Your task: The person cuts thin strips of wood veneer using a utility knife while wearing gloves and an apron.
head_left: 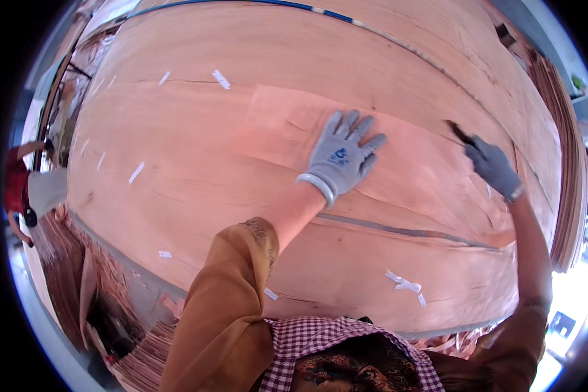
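Observation:
My left hand (342,154), in a grey glove, lies flat with its fingers spread on a pinkish piece of wood veneer (277,108). That piece rests on a large, pale wood veneer sheet (189,137) spread over the worktop. Off to the right, my gloved right hand (494,168) is closed round a dark knife (460,133) pointing up and left over the sheet. Its blade is slightly blurred, and I cannot tell whether it touches the veneer. Below my left hand runs a long grey gap (398,228) between veneer edges.
Short white tape strips (221,80) dot the sheet. A blue rod (281,4) and a thin cord cross its far side. Veneer stacks stand at the right (566,176) and lower left (57,245). Another person (21,179) in red is at the left edge.

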A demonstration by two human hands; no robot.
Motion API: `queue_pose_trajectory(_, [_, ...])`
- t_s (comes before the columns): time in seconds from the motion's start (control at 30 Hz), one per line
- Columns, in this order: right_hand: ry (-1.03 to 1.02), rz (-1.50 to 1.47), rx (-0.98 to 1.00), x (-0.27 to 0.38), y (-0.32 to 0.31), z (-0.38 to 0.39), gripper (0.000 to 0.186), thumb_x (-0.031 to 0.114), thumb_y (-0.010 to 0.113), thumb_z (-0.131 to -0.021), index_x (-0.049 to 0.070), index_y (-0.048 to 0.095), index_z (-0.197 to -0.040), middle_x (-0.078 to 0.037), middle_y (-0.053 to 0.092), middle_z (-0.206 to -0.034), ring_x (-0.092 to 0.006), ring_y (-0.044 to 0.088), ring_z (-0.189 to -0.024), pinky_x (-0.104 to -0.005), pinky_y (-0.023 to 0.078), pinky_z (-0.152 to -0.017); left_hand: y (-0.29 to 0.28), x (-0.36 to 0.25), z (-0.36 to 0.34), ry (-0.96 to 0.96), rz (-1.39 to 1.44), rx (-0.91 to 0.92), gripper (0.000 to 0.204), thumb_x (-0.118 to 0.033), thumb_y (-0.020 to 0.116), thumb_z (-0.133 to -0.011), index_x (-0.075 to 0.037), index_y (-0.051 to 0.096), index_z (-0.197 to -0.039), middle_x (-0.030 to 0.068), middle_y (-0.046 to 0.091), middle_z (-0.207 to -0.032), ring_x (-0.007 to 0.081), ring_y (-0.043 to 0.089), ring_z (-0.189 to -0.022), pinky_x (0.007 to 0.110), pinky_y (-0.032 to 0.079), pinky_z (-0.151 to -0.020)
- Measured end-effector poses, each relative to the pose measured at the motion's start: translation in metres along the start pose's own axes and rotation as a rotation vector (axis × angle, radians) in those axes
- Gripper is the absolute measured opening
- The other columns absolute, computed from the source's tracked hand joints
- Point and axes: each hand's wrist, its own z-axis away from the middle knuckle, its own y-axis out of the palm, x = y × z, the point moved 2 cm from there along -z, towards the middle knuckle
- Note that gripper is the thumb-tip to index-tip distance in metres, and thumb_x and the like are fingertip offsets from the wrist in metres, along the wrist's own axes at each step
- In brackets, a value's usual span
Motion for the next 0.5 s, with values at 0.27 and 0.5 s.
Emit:
queue_pose_trajectory(0.27, [-0.674,0.641,0.102,0.237,0.084,-0.129,0.017,0.029,0.047,-0.094,0.017,0.058,-0.097,-0.01,0.066,-0.081,-0.0304,0.061,-0.076,-0.0376,0.043,-0.076,-0.003,0.0,0.003,0.017,0.11,-0.059,0.039,-0.034,0.046,-0.092,-0.018,0.058,-0.125,0.0128,0.049,-0.133,0.0344,0.037,-0.129,0.05,0.023,-0.11])
queue_pose_trajectory(0.5, [-0.522,0.639,0.187,0.179,0.075,-0.132,0.019,0.029,0.045,-0.094,0.017,0.058,-0.1,-0.01,0.068,-0.083,-0.0302,0.063,-0.08,-0.0392,0.043,-0.077,-0.003,0.002,0.005,-0.049,0.099,-0.049,0.037,-0.034,0.053,-0.088,-0.027,0.06,-0.123,0.0116,0.052,-0.125,0.0339,0.047,-0.113,0.048,0.033,-0.099])
